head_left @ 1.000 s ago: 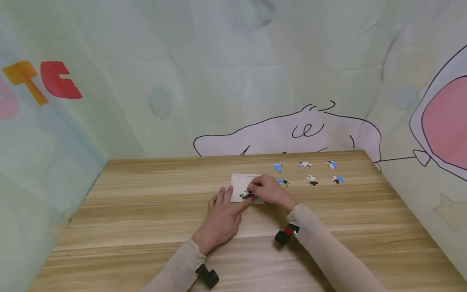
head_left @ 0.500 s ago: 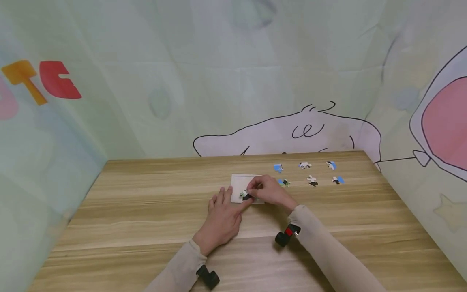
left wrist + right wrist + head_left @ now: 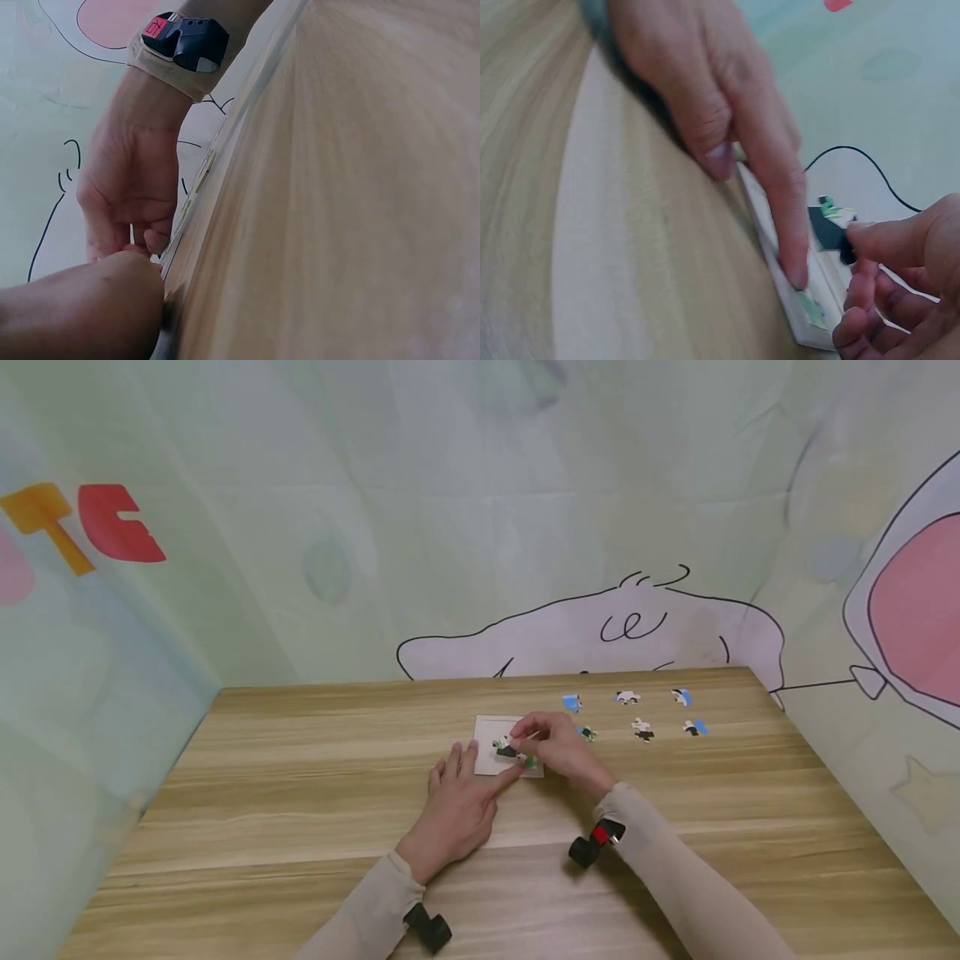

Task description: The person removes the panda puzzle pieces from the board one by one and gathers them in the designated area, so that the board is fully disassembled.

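A small white puzzle tray lies on the table in the head view. Thumb and fingers of my right hand pinch a black, white and green puzzle piece, tilted just above the tray; the right wrist view shows the same puzzle piece clear of the tray floor. My left hand lies at the tray's near left side, index finger stretched along the near rim. Its fingertip touches a green puzzle piece set in the near right corner. The left wrist view hides the pieces behind the hands.
Several loose puzzle pieces lie in two rows right of the tray, among them a blue piece, a panda-face piece and a black-and-white piece. A printed cloth wall stands behind the wooden table.
My right hand has lifted the black, white and green piece from the tray's near edge, raising and tilting it. The green corner piece now shows. My left hand stays in place.
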Available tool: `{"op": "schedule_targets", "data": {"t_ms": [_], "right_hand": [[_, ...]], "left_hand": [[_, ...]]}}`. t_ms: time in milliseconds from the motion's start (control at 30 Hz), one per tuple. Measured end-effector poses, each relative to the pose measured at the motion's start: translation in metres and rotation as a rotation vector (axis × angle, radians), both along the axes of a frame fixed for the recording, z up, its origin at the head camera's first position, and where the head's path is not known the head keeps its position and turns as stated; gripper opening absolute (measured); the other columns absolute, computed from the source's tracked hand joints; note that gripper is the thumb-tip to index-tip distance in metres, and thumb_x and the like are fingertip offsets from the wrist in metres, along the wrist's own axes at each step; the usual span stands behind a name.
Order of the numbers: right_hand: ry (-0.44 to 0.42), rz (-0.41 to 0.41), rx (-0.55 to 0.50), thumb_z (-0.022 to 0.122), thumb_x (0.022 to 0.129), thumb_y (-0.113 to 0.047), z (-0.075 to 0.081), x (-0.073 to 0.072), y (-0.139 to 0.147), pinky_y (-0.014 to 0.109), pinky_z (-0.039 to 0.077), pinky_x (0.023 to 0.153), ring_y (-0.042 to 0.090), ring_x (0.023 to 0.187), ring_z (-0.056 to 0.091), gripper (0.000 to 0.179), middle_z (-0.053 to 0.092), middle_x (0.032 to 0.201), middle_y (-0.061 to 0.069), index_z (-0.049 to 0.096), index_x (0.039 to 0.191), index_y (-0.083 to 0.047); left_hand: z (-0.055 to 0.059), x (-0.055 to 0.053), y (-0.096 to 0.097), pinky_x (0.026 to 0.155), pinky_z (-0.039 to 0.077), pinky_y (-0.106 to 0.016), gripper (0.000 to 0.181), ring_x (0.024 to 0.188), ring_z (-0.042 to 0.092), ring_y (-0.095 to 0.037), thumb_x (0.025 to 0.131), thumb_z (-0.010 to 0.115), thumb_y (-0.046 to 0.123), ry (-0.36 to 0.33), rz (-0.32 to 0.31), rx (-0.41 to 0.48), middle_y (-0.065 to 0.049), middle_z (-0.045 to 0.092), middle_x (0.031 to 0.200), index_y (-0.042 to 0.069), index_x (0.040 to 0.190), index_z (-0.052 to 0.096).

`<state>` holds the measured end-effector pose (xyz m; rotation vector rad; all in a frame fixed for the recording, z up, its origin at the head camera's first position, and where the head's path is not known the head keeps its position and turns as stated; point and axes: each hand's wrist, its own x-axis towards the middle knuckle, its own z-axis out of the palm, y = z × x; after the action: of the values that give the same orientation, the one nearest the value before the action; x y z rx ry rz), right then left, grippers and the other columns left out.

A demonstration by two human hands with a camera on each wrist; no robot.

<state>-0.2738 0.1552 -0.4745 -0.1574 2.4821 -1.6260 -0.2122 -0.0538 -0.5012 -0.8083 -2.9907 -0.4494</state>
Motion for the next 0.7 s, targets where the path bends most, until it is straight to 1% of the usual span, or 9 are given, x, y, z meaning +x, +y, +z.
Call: {"op": "schedule_targets", "data": {"t_ms": [100,167,267,333,433,500,567,700], "right_hand": [[0.013,-0.045,-0.015,0.078,0.097,-0.011,0.004,0.001,0.010,0.027,0.048,0.075,0.017,0.087,0.063,0.014,0.078,0.103,0.007,0.078,0.111,-0.009],[0.039,-0.061,0.003,0.078,0.098,-0.014,0.007,0.002,0.021,0.027,0.049,0.073,0.017,0.086,0.063,0.016,0.078,0.104,0.007,0.079,0.113,-0.010],[0.058,-0.078,0.023,0.078,0.099,-0.018,0.012,0.007,0.047,0.027,0.050,0.069,0.018,0.085,0.062,0.019,0.077,0.106,0.008,0.078,0.116,-0.010],[0.083,-0.090,0.038,0.077,0.100,-0.020,0.014,0.009,0.066,0.026,0.051,0.070,0.016,0.087,0.063,0.021,0.078,0.110,0.010,0.079,0.117,-0.007],[0.094,-0.126,0.083,0.077,0.100,-0.021,0.018,0.012,0.097,0.024,0.051,0.075,0.012,0.091,0.064,0.024,0.078,0.117,0.012,0.079,0.118,-0.005],[0.090,-0.140,0.129,0.076,0.101,-0.021,0.020,0.015,0.116,0.023,0.050,0.079,0.009,0.095,0.063,0.025,0.078,0.120,0.011,0.079,0.119,-0.004],[0.066,-0.150,0.177,0.075,0.101,-0.021,0.022,0.018,0.134,0.023,0.049,0.080,0.009,0.095,0.061,0.025,0.078,0.118,0.010,0.079,0.119,-0.003],[0.020,-0.106,0.251,0.074,0.101,-0.017,0.021,0.024,0.163,0.026,0.049,0.075,0.009,0.090,0.060,0.025,0.079,0.110,0.006,0.078,0.118,0.000]], "left_hand": [[0.001,0.000,0.000,0.117,0.033,-0.074,0.056,0.156,0.030,-0.063,0.107,0.051,0.022,-0.013,0.001,0.017,-0.038,0.032,0.168,0.046,0.158,0.050],[0.001,0.001,0.000,0.117,0.032,-0.075,0.056,0.156,0.029,-0.063,0.107,0.051,0.022,-0.017,0.002,0.025,-0.038,0.031,0.169,0.046,0.158,0.051],[0.001,0.001,-0.001,0.118,0.032,-0.075,0.055,0.156,0.029,-0.063,0.107,0.051,0.022,-0.012,0.006,0.027,-0.038,0.031,0.169,0.045,0.157,0.052],[0.001,0.002,-0.001,0.118,0.032,-0.074,0.055,0.156,0.031,-0.063,0.107,0.051,0.021,-0.004,0.008,0.025,-0.038,0.032,0.168,0.045,0.157,0.052],[0.000,0.003,-0.001,0.117,0.033,-0.074,0.055,0.155,0.032,-0.063,0.107,0.052,0.021,0.008,0.005,0.027,-0.038,0.033,0.167,0.045,0.157,0.053],[0.000,0.003,-0.001,0.116,0.034,-0.073,0.055,0.155,0.033,-0.063,0.107,0.052,0.021,0.010,0.004,0.028,-0.039,0.033,0.167,0.045,0.157,0.052],[-0.001,0.003,0.000,0.116,0.034,-0.074,0.055,0.155,0.033,-0.063,0.107,0.053,0.021,0.008,0.003,0.032,-0.039,0.033,0.167,0.045,0.157,0.052],[-0.001,0.002,0.001,0.117,0.032,-0.075,0.055,0.155,0.031,-0.063,0.108,0.051,0.021,0.002,0.007,0.039,-0.039,0.032,0.167,0.046,0.157,0.052]]}}
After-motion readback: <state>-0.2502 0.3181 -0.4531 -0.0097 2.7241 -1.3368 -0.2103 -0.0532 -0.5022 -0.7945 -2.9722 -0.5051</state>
